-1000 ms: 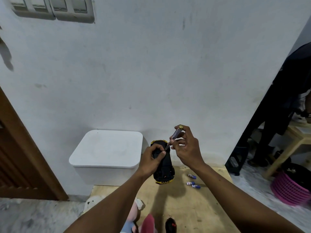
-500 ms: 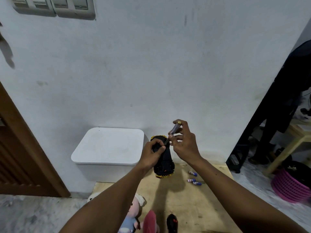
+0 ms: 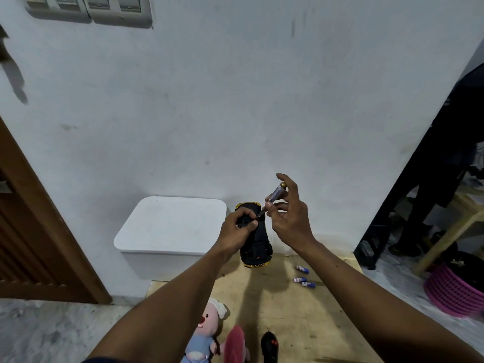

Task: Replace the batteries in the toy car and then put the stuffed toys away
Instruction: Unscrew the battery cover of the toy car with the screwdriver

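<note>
White box [image 3: 170,226] lidded; left hand [image 3: 237,229] grips toy car [image 3: 258,247], right hand [image 3: 290,221] screwdriver [image 3: 273,196].

black toy car [image 3: 258,247] with yellow trim at both ends, held lengthwise above the wooden board [image 3: 301,323], left hand [image 3: 237,231] gripping its far half. screwdriver [image 3: 272,199] tip meets the car there, pinched in right hand [image 3: 290,221]. three small blue-white batteries [image 3: 302,269] lie loose on the board, right of the car. pink-faced stuffed toy [image 3: 207,326] in blue lies at the near left edge, red plush [image 3: 234,344] just beside it.
</note>
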### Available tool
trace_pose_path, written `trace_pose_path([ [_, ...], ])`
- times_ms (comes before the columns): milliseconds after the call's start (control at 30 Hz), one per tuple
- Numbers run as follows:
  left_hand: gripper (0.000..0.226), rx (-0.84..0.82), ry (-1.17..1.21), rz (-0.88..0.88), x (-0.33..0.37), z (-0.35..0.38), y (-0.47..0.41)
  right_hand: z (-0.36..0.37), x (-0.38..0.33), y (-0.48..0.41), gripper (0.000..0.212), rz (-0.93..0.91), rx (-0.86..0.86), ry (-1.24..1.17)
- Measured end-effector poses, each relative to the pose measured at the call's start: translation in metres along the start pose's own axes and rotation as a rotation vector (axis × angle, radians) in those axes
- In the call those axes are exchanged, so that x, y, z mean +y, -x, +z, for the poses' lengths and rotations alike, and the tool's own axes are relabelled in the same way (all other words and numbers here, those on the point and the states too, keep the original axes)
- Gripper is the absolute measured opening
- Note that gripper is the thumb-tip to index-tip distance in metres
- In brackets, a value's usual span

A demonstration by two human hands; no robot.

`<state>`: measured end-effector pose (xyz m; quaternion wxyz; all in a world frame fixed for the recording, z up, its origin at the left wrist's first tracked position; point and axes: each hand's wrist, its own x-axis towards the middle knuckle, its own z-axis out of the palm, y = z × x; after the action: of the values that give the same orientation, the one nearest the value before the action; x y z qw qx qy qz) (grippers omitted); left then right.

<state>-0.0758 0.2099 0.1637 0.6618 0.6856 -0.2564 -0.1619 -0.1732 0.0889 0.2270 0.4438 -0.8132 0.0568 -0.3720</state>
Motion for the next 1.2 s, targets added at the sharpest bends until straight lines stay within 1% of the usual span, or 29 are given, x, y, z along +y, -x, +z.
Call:
trace_pose_path([
  [200, 0.017, -0.005, 0.012, 0.004, -0.0023, -0.0022, 0.0013, 0.0028, -0.0006, 0.0010, 0.071, -0.008, -0.008, -0.013],
  [433, 0.012, 0.002, 0.012, 0.008, -0.0032, -0.0031, 0.0012, 0.0036, -0.0029, 0.0006, 0.072, -0.020, -0.022, -0.009],
  [600, 0.018, 0.005, 0.021, -0.008, -0.0033, -0.0032, 0.0023, 0.0041, -0.0024, 0.0020, 0.071, -0.018, -0.023, 0.000],
  [867, 0.007, -0.007, 0.029, 0.001, -0.0041, -0.0037, 0.0054, 0.0046, -0.0029, 0.0048, 0.071, -0.022, -0.034, 0.012],
  [1200, 0.010, 0.004, 0.009, -0.003, -0.0031, -0.0056, 0.0088, 0.0042, -0.0029, 0.0097, 0.071, -0.029, -0.042, 0.009],
])
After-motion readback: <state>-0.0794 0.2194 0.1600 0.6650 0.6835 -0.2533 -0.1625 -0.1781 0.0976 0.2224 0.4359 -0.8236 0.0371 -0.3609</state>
